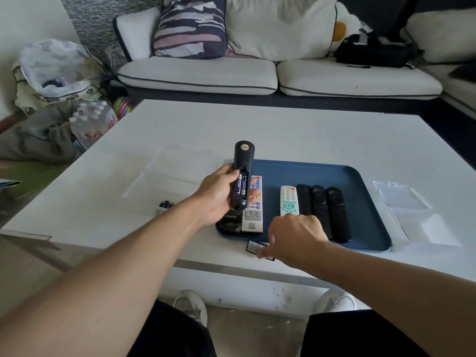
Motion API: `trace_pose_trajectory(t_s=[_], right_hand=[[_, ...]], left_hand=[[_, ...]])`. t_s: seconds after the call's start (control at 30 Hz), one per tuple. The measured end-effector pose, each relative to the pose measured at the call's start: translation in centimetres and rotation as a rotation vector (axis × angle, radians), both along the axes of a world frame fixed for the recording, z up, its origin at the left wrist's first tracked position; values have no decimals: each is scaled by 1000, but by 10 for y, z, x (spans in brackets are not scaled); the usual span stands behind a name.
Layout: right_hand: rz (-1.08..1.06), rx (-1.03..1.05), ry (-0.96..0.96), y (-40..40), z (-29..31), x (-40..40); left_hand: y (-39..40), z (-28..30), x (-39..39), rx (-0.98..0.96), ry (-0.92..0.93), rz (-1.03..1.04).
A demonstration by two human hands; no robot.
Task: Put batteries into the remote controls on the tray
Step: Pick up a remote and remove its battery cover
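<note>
- The left hand (219, 195) gripped a black remote (242, 173) back-up above the blue tray (365, 202), two batteries (241, 185) seated in its open compartment.
- The right hand (293, 235) touched a battery cover (257, 249) on the white table (283, 130) beside the tray's near edge.
- Five remotes lay on the tray.
- Spare batteries (166, 204) lay left.

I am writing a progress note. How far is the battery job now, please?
Done: the black remote gripped by the left hand shows two batteries seated. In hand: the right hand reaches the battery cover on the table. Left: closing it; whether the other remotes on the tray are loaded cannot be seen.
</note>
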State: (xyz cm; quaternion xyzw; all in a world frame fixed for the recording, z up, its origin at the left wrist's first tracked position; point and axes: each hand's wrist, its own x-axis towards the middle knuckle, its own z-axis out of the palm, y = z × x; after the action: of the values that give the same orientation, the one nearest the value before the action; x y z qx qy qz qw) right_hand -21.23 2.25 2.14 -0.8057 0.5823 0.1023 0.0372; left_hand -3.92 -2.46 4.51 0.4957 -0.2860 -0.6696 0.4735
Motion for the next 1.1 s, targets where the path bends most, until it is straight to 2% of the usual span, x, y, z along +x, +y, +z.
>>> trace_pose_trajectory(t_s=[0.13, 0.3, 0.53, 0.9, 1.1], right_hand=[[10, -77, 4, -3, 12, -1], [-27, -162, -132, -15, 29, -3], [-44, -337, -597, -23, 36, 5], [-19, -321, -697, -32, 46, 16], [-50, -209, -773, -37, 49, 22]], left_hand=[[-2, 0, 0, -31, 4, -32], [-5, 1, 0, -52, 12, -53], [-7, -3, -4, -83, 43, -109], [-2, 1, -9, -117, 110, -101], [-1, 0, -7, -123, 110, -98]])
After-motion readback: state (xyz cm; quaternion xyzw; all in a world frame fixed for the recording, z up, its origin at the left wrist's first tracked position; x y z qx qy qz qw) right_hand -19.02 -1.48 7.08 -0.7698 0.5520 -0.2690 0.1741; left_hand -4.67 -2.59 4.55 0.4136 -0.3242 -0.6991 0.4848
